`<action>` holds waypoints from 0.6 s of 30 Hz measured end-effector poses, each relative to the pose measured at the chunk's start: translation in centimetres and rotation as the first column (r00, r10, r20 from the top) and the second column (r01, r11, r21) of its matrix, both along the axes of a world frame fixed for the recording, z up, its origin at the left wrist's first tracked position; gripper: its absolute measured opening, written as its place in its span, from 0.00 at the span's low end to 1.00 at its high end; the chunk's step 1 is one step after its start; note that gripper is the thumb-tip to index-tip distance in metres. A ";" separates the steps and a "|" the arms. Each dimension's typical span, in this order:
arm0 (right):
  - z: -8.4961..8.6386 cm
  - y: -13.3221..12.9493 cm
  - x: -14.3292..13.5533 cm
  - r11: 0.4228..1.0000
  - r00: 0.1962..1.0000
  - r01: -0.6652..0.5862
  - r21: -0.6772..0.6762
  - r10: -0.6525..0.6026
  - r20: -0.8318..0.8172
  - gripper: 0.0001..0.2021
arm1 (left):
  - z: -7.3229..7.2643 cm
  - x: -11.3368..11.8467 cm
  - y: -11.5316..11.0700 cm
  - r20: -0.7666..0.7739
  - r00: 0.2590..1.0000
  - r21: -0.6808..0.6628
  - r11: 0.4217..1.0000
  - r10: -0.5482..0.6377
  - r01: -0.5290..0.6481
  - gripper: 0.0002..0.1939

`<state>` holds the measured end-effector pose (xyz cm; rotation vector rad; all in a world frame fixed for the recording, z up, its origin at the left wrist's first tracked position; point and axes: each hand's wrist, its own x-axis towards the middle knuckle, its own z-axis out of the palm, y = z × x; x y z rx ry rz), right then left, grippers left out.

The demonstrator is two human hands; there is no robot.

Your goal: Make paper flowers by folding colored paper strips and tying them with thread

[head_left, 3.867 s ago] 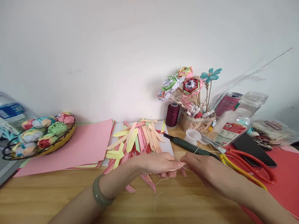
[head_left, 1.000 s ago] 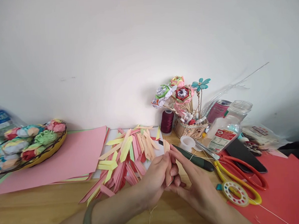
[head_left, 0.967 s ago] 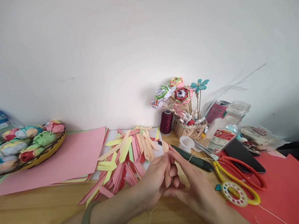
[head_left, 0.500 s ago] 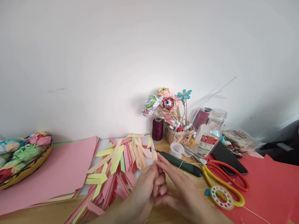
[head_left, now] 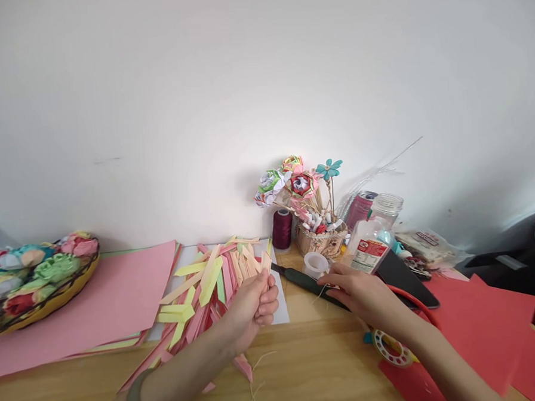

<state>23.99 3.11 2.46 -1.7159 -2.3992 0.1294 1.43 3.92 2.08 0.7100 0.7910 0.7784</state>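
Observation:
My left hand (head_left: 253,309) is closed around a folded peach paper strip (head_left: 266,261), whose tip sticks up above the thumb. My right hand (head_left: 355,288) is over the dark green pen-like tool (head_left: 305,280), with bent fingers and thumb close together. What they pinch, if anything, is too small to make out; thin pale threads (head_left: 319,294) lie at the fingertips. Beside them stands a small white plastic cup (head_left: 316,262). Under the right forearm, the red-handled scissors (head_left: 419,305) are largely hidden, near a round spool with coloured dots (head_left: 392,348).
Folded paper strips (head_left: 196,306) lie heaped left of centre. A basket of paper flowers (head_left: 51,268) rests on pink sheets (head_left: 133,291). Behind are a maroon thread spool (head_left: 282,229), a flower pot (head_left: 321,242), and a labelled bottle (head_left: 369,252). Red paper (head_left: 480,327) covers the right side.
My hands were together on the folded strip. The right hand has let go and moved right, over the tool and scissors; the left keeps the strip, shifted slightly left.

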 end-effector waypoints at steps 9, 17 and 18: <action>-1.3 0.6 -0.7 0.991 0.991 0.131 -0.037 -0.132 -0.032 0.05 | 0.6 -0.1 -0.2 -0.028 1.000 0.002 1.000 -0.013 0.013 0.17; -0.9 0.2 -0.5 0.992 0.981 0.122 -0.045 -0.127 -0.149 0.09 | 1.1 -0.3 -0.2 -0.011 0.999 0.003 0.999 -0.032 0.033 0.18; -0.5 0.1 -0.4 0.992 0.977 0.117 -0.038 -0.122 -0.177 0.09 | 1.1 -0.3 -0.2 -0.005 0.999 0.009 0.999 -0.036 0.036 0.18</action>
